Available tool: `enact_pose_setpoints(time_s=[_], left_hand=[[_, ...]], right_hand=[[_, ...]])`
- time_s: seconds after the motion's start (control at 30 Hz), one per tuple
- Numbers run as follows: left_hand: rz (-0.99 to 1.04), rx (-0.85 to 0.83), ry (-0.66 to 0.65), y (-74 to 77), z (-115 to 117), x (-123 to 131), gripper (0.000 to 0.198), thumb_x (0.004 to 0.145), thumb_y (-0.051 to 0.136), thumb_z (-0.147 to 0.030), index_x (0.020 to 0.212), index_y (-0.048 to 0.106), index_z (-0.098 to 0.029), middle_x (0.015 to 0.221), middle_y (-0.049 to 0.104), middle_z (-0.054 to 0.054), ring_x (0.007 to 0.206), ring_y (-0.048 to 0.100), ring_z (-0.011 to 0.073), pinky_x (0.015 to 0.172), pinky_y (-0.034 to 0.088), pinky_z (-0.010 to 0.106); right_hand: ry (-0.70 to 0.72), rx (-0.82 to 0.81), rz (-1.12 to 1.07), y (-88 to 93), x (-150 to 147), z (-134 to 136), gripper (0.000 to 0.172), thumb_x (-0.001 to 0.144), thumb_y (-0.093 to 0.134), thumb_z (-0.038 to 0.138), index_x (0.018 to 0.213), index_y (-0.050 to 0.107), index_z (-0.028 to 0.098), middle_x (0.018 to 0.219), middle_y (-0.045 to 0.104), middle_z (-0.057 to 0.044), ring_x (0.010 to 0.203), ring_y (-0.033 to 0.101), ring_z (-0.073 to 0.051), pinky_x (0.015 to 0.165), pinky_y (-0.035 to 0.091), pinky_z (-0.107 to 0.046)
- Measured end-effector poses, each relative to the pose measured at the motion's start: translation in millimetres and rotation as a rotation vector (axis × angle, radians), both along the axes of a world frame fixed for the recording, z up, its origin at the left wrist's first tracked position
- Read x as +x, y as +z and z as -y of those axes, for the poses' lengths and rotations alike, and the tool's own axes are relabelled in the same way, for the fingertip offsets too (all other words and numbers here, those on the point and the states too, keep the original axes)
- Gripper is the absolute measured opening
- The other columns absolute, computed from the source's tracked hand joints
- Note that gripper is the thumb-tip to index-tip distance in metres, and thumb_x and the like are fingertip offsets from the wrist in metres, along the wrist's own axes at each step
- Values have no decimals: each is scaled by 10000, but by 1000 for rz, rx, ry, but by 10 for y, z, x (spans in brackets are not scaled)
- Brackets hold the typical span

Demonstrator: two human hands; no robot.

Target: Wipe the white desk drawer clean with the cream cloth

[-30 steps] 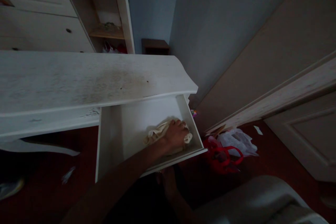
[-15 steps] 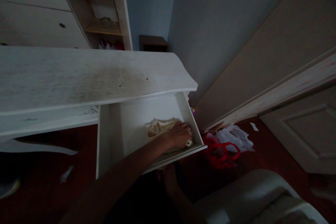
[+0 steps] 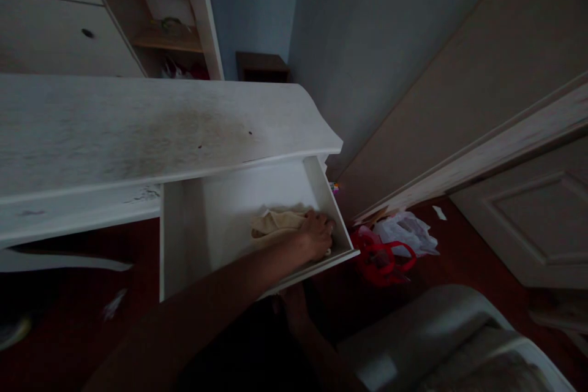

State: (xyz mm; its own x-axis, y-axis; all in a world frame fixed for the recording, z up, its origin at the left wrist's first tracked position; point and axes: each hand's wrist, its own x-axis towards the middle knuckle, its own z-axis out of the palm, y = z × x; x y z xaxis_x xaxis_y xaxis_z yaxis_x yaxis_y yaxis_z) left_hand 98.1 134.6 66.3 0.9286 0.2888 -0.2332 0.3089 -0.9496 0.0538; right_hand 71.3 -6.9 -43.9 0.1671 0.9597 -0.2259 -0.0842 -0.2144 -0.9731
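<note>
A white drawer (image 3: 197, 239) stands pulled out of a white table. Inside it, toward the right front corner, lies a crumpled cream cloth (image 3: 271, 222). My left hand (image 3: 318, 234) reaches over the drawer front from the left, its fingers curled onto the right end of this cloth, and a bit of pale fabric shows under the fingertips. Below the drawer's front panel is my right hand (image 3: 294, 305), close against the panel's outer side. Its fingers are mostly hidden in shadow and behind the panel.
The stained tabletop (image 3: 184, 128) extends above the drawer. On the floor to the right sit a red bag (image 3: 379, 260) and a white plastic bag (image 3: 407, 233). A pale padded seat (image 3: 413, 343) is at the lower right. Wardrobe shelves (image 3: 169, 40) rise behind the table.
The view has shifted slightly, so the table and drawer sit a little further left and up. My left hand now covers more of the cloth's right end.
</note>
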Motion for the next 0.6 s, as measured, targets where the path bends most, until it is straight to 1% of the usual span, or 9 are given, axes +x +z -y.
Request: enact_pose_setpoints(time_s=[0.07,0.17,0.2,0.27,0.33,0.43,0.47,0.53,0.6], left_hand=[[-1,21,-10,2,-5,-12,238,906,543,-264,959,766,-200,1261,609,132,1081,530,350,844,438,539],[119,34,-71,-32,-51,-103,214,886,558,-237,957,759,-215,1206,625,120,1061,558,333,796,457,466],[161,40,-74,-47,-70,-138,210,879,564,-233,972,752,-218,1191,627,119,1049,566,325,779,460,446],[212,57,-54,-64,-103,-195,217,873,566,-239,1005,736,-210,1152,634,124,1014,584,314,744,461,419],[216,64,-30,-61,-125,-226,217,874,564,-263,1004,725,-197,1107,642,125,976,600,304,716,459,400],[213,65,-5,-41,-142,-262,228,868,582,-320,999,711,-187,1112,640,127,969,607,293,726,456,387],[220,73,2,-39,-147,-284,242,872,576,-326,1029,701,-190,1136,636,129,988,604,290,751,454,390],[244,88,-6,-47,-169,-349,305,895,543,-304,1166,647,-209,1190,631,123,1033,594,280,823,441,401],[259,69,-48,-69,-210,-437,423,911,518,-264,1333,532,-237,1237,634,107,1084,581,267,897,416,413]], right_hand=[[-6,-22,-7,2,-9,-13,688,748,476,813,409,430,216,368,395,17,362,400,-103,420,339,-247],[-17,-35,-21,-17,-23,-17,687,707,494,841,421,433,220,369,405,19,351,395,-102,402,318,-244],[-17,-34,-20,-24,-25,-15,688,696,489,854,427,436,222,367,403,20,349,396,-105,397,315,-246],[-9,-26,-5,-32,-24,-6,699,702,455,868,420,422,229,362,394,17,353,409,-112,396,317,-251],[18,-15,17,-33,-16,2,712,742,416,854,398,399,231,359,391,10,369,430,-119,412,334,-255],[36,-13,24,-27,-4,5,707,779,416,816,392,416,224,359,402,12,374,435,-114,435,353,-255],[36,-18,20,-25,-2,5,699,782,432,803,393,423,222,357,404,15,369,429,-110,439,355,-255],[48,-25,25,-17,2,5,687,785,450,782,388,415,223,354,407,18,368,432,-108,449,366,-255],[48,-19,92,-2,8,6,681,798,426,777,396,399,228,361,417,14,377,450,-115,466,390,-262]])
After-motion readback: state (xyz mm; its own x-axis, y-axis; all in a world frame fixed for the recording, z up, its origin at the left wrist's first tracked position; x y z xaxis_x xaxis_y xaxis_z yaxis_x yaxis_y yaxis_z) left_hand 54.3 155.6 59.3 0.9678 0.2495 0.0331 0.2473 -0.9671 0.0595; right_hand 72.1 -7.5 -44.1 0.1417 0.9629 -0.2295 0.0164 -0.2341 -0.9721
